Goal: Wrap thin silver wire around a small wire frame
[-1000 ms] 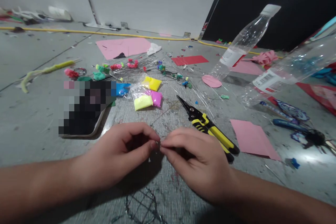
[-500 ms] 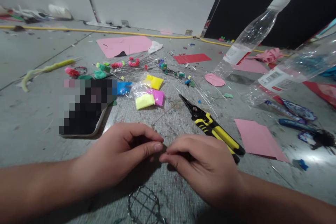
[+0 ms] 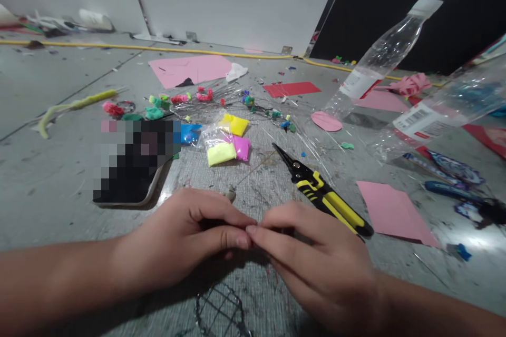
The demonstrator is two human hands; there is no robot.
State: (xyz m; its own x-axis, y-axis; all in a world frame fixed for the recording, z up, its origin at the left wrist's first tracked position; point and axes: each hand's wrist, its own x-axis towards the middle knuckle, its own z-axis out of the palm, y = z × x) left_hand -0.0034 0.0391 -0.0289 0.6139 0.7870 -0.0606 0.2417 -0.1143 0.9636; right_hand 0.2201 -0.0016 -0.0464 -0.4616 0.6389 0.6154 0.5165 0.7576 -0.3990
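Observation:
My left hand (image 3: 197, 237) and my right hand (image 3: 316, 258) meet fingertip to fingertip in front of me, thumbs and forefingers pinched. Whatever lies between the fingertips is hidden or too small to name. Just behind my left forefinger shows a small greyish-green bit (image 3: 230, 194); whether it is held I cannot tell. Below the hands lies a round twisted-wire frame (image 3: 219, 308) with crossing wires inside, cut off by the lower edge. Black and yellow pliers (image 3: 324, 195) rest beyond my right hand. Small packets of clay, one pale yellow (image 3: 221, 154), lie farther ahead.
A phone (image 3: 134, 168), partly blurred out, lies on the left. Two clear plastic bottles (image 3: 359, 81) stand at the right, near pink paper (image 3: 395, 213). Clear strands and colourful clay pieces (image 3: 154, 112) are scattered ahead. A yellow cable (image 3: 190, 52) runs along the wall.
My hands have come together, fingertips now touching where a small gap was. The small greyish-green bit has come into sight behind my left hand. The whole view has shifted slightly.

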